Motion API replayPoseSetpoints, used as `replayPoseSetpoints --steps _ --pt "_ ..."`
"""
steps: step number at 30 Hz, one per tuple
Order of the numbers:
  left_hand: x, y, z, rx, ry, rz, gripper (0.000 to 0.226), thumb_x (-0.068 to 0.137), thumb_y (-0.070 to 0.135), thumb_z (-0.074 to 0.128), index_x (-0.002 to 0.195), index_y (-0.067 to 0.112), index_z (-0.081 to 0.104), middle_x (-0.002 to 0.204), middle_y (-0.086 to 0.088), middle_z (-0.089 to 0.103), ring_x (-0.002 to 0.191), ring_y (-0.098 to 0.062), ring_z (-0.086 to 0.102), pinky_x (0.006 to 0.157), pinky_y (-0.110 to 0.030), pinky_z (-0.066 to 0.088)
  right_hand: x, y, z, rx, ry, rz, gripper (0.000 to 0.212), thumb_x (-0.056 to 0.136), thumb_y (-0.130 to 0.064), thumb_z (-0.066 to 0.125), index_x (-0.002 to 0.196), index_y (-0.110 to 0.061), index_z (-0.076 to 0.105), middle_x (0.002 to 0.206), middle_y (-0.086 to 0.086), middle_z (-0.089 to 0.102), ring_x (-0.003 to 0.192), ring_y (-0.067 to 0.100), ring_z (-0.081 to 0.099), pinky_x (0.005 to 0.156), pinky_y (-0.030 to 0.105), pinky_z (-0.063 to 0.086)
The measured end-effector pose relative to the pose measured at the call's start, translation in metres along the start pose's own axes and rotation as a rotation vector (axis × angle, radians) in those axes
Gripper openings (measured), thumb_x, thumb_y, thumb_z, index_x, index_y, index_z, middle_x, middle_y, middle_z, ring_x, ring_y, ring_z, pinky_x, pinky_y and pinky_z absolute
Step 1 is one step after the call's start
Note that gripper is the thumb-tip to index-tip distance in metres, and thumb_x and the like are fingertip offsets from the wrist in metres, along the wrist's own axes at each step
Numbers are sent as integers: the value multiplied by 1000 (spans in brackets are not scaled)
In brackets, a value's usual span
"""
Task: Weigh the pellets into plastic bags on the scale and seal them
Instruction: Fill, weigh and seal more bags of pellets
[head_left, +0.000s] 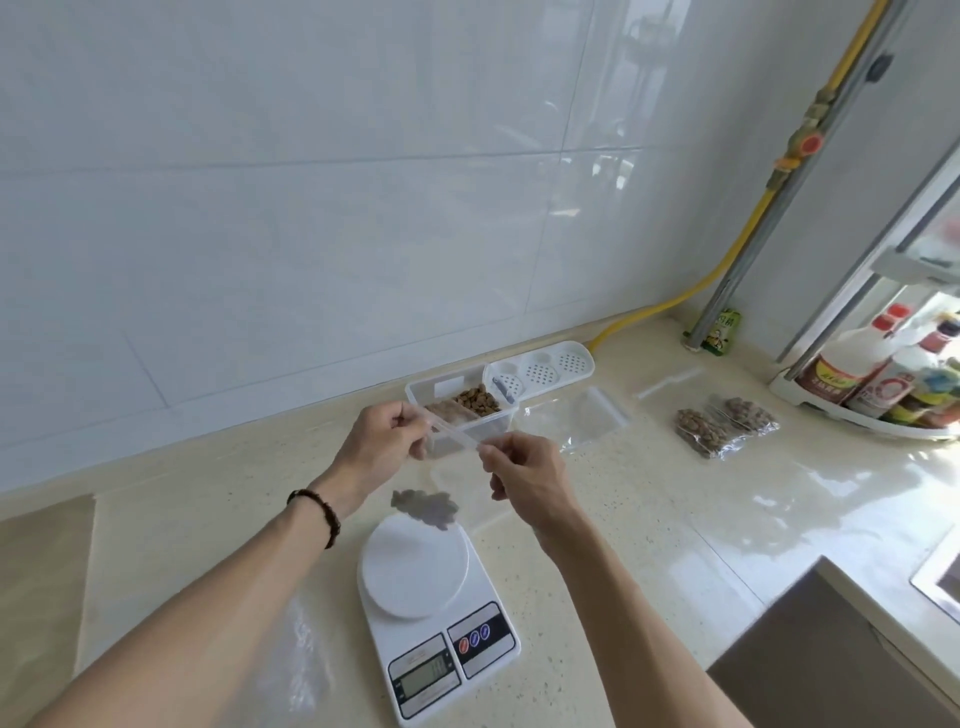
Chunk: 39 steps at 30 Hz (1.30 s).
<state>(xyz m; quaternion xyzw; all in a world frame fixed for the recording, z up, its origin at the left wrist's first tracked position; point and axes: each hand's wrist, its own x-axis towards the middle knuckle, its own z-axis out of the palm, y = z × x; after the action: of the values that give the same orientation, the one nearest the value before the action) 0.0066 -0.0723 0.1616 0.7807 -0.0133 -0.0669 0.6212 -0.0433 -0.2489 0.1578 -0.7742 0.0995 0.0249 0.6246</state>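
Left hand (387, 434) and right hand (524, 470) pinch the limp, slippery bag (452, 483) (pellets low inside) by its zip strip

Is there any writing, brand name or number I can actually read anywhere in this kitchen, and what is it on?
Nothing can be quoted with certainty.
Scale display: no digits legible; its button labels are too small.
Green carton: characters too blurred to read.
Sauce bottles: red and white labels, text too small.
Pellet box: white sticker, looks blank.
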Motion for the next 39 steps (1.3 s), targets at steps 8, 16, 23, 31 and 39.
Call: replayPoseSetpoints --steps 8,16,23,31,39 --pt "-19 36 -23 16 -18 158 22 95 15 59 75 6 64 64 1 65 66 -12 59 84 -40 52 -8 -36 -1 -246 95 -76 27 96 -18 60 69 -17 60 60 -6 50 55 9 44 52 20 37" --pt "-31 50 -34 21 38 279 23 93 12 60 70 11 61 63 1 63 64 -11 55 73 -34 48 -25 -71 -6 -261 118 -228 18 88 -18 69 70 -17 69 56 -11 53 49 0 45 46 12 34" --pt "-41 56 -28 -8 -15 303 20 93 15 62 74 10 63 63 0 66 63 -10 57 70 -31 47 -30 -83 -3 -442 136 -283 19 91 -12 62 72 -8 66 56 -11 50 48 1 43 47 13 35" --pt "-44 65 -12 22 -52 375 22 90 12 66 69 9 61 63 -2 64 62 -13 58 63 -25 48 -34 -92 -9 -518 83 -387 7 85 -17 70 81 -15 75 75 -9 69 73 7 64 70 27 52" --pt "-35 69 3 -19 -141 324 21 91 12 66 72 3 62 64 -4 64 60 -12 60 65 -24 50 -26 -89 -26 -545 82 -385 10 86 -15 69 78 -12 74 64 -10 63 56 2 52 57 19 43"
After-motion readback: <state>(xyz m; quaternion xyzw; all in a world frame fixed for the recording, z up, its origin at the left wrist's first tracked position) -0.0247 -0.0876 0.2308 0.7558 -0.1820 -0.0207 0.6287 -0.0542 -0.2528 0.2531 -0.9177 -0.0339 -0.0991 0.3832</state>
